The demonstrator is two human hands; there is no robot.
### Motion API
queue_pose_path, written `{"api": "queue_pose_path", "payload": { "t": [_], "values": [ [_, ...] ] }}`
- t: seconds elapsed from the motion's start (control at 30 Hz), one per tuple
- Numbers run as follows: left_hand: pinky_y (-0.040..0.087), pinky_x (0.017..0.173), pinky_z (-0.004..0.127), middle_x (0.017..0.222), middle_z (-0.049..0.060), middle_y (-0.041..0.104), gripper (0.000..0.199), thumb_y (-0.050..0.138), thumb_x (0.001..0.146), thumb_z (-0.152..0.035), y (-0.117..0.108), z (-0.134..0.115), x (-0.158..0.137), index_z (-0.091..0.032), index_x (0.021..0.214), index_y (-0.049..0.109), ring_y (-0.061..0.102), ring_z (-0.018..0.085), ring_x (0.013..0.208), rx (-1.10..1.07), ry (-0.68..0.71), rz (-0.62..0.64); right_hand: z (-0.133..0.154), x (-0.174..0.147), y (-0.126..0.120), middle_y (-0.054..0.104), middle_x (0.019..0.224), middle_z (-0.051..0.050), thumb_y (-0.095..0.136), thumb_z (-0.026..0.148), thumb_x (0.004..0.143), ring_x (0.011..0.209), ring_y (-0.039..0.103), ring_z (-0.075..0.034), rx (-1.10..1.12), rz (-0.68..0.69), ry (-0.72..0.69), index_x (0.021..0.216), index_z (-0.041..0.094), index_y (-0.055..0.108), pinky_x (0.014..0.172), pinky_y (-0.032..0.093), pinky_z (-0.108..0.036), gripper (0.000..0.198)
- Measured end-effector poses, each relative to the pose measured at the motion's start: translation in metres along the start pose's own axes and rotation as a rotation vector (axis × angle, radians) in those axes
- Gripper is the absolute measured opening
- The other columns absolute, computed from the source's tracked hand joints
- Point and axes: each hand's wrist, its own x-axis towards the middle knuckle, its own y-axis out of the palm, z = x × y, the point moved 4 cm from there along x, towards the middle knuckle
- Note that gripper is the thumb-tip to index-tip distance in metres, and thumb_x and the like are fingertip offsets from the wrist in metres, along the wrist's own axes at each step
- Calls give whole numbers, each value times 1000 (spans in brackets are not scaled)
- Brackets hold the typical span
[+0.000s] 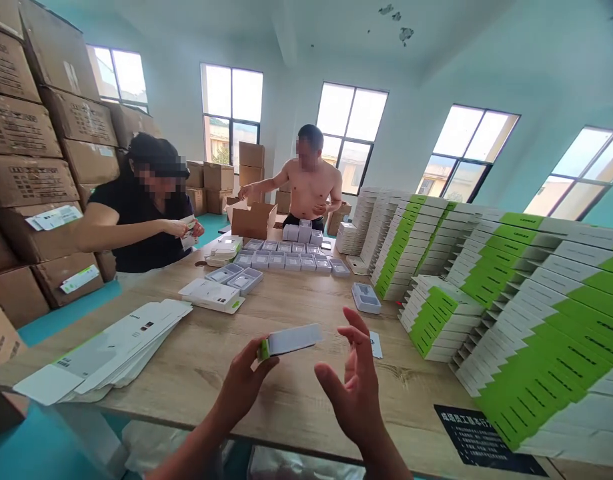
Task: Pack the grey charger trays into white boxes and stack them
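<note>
My left hand (249,375) grips a small white and green carton (293,339) by its left end, holding it above the table. Just right of the carton, my right hand (353,380) is raised with its fingers apart and nothing in them. Behind that hand a small white card (375,345) lies partly hidden on the wood. A white tray (366,297) with moulded hollows sits farther back. To the left lies a fanned pile of flat, unfolded cartons (121,347), and beyond it a few more flat cartons (211,295).
Tall stacks of white and green boxes (541,333) line the table's right side. Rows of white trays (286,260) stand at the back near an open cardboard box (253,219). Two people (153,207) work across the table (286,413). Large cartons (26,180) are piled at left.
</note>
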Motion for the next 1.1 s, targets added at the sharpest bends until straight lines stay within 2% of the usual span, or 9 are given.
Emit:
{"api": "queue_pose_path", "payload": {
  "t": [0.13,0.2,0.3,0.43,0.53,0.7,0.8,0.9,1.1],
  "values": [
    [61,91,40,117,10,76,34,66,90,-35,10,-27,-18,-21,122,64,72,28,107,-423,-292,170,-17,-19,-9,62,137,-14,68,36,91,127,61,-28,2,186,0,149,30,37,102,55,-46,67],
    [59,96,43,121,10,74,41,71,87,-33,16,-39,-29,-22,125,62,71,30,111,-559,-361,247,-28,-34,-17,69,125,-11,68,35,92,114,69,-25,-9,170,44,152,30,34,93,60,-40,70],
    [57,99,43,128,10,71,56,74,85,-28,19,-47,-44,-26,137,52,70,28,114,-556,-375,216,-40,-58,-29,72,119,-9,71,33,90,104,72,-22,-18,115,76,147,29,42,88,61,-34,65],
    [59,99,39,130,9,69,66,71,90,-29,25,-45,-58,-34,147,39,70,24,116,-472,-246,130,-52,-80,-37,75,111,-7,76,33,86,96,73,-21,4,89,130,135,29,55,82,62,-31,54],
    [60,97,39,132,8,69,59,69,92,-30,31,-36,-60,-35,145,44,70,24,116,-380,-138,122,-62,-84,-40,73,118,-8,76,34,86,104,72,-22,58,20,123,130,31,57,87,62,-34,47],
    [61,94,33,132,8,69,38,63,96,-28,27,-36,-47,-32,133,61,71,24,114,-115,115,203,-59,-73,-41,72,119,-9,70,29,92,107,72,-23,-50,125,-94,122,30,66,87,62,-32,30],
    [61,90,28,126,9,70,30,57,99,-26,17,-50,-39,-29,128,63,72,21,111,44,260,293,-45,-64,-43,70,119,-9,67,22,93,99,72,-20,-99,249,-227,118,28,66,82,62,-30,25],
    [61,85,25,129,13,67,27,51,101,-19,11,-65,-35,-24,126,61,71,20,109,139,346,346,-33,-57,-48,60,131,-13,66,16,92,105,67,-21,-147,288,-323,113,25,66,87,60,-36,23],
    [56,100,34,125,13,69,35,55,95,-3,9,-79,-35,-23,123,52,64,20,122,57,506,204,-16,-53,-49,70,106,-6,62,3,90,108,64,-21,-178,331,-455,122,26,54,91,55,-39,40]
  ]
}}
